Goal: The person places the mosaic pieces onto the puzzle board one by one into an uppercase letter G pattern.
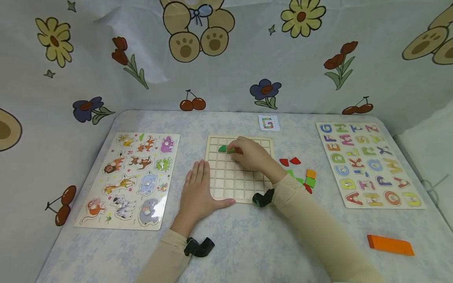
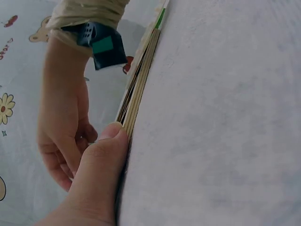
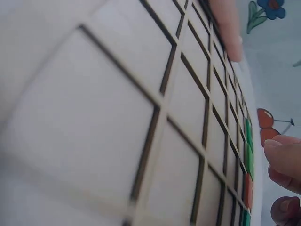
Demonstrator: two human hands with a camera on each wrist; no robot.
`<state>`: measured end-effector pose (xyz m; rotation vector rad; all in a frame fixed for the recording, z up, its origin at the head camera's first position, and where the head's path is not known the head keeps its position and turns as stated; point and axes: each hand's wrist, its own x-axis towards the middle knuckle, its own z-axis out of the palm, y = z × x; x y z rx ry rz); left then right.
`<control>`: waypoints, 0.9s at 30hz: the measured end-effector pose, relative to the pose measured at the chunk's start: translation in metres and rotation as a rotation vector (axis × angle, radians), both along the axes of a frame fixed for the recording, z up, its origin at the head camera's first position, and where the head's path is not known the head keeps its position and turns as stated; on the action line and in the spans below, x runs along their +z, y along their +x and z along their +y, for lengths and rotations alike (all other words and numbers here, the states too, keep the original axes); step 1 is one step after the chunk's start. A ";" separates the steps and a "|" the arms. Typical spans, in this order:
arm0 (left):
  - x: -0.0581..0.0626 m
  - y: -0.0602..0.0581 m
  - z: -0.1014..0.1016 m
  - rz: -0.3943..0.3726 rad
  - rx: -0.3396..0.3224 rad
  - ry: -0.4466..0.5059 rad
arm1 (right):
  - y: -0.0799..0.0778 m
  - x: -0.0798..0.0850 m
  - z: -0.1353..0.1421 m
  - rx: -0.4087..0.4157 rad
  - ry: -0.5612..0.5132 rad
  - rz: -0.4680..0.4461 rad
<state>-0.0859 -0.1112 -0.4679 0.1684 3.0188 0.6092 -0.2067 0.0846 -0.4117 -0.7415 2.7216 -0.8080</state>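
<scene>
A pale wooden grid board (image 1: 224,183) lies flat in the head view. My left hand (image 1: 198,193) rests along its left side with fingers straight, the thumb (image 2: 106,150) at the front edge. Over the upper cells is my right hand (image 1: 252,154), its fingers loosely bent beside a row of small pieces. That row has a green rounded piece (image 1: 222,148) at its left end and a red piece (image 3: 248,190) farther along, with more green around it. Between the right thumb (image 3: 283,153) and the finger below it, a gap shows with no piece in it.
Several loose red, green and orange pieces (image 1: 310,174) lie right of the board. A small pattern card (image 1: 269,123) is behind it. An animal puzzle (image 1: 97,188) stands left, a letter puzzle (image 1: 348,177) right, and an orange block (image 1: 390,245) front right.
</scene>
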 end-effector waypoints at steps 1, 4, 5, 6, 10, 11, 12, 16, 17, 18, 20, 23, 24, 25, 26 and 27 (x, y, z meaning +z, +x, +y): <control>0.000 0.000 0.000 -0.002 0.001 0.002 | 0.003 0.001 0.006 -0.008 -0.006 -0.002; 0.000 0.000 -0.001 -0.003 0.006 0.003 | 0.012 0.004 0.029 -0.041 -0.005 -0.017; 0.000 0.000 -0.001 -0.003 0.007 0.005 | 0.016 0.006 0.037 -0.051 0.004 -0.026; 0.000 0.001 -0.001 -0.003 0.010 0.005 | 0.019 0.007 0.046 -0.059 0.014 -0.035; -0.001 0.001 -0.002 -0.001 0.014 0.018 | 0.032 0.010 0.081 -0.089 0.061 -0.065; -0.001 0.001 -0.002 0.001 0.014 0.021 | 0.035 0.010 0.089 -0.100 0.073 -0.073; -0.001 0.001 -0.002 0.003 0.013 0.024 | 0.038 0.010 0.097 -0.108 0.084 -0.075; -0.001 0.001 -0.002 0.002 0.008 0.022 | 0.047 0.007 0.123 -0.131 0.138 -0.078; -0.001 0.001 -0.002 0.001 0.007 0.018 | 0.049 0.006 0.127 -0.131 0.150 -0.077; -0.001 0.000 -0.002 -0.001 0.006 0.016 | 0.051 0.005 0.131 -0.127 0.157 -0.076; -0.001 0.000 -0.002 -0.002 0.005 0.007 | 0.053 0.003 0.137 -0.124 0.151 -0.079; 0.000 0.000 -0.002 -0.003 0.007 0.007 | 0.055 0.001 0.143 -0.110 0.120 -0.080; 0.000 0.000 -0.001 -0.003 0.006 0.010 | 0.056 0.000 0.146 -0.111 0.110 -0.083; 0.000 0.000 -0.001 -0.004 0.006 0.014 | 0.056 0.000 0.148 -0.116 0.105 -0.087; 0.000 0.000 -0.001 -0.005 0.005 0.015 | 0.057 0.000 0.150 -0.119 0.104 -0.093; 0.000 0.000 0.000 -0.006 0.004 0.017 | 0.057 0.000 0.152 -0.123 0.106 -0.100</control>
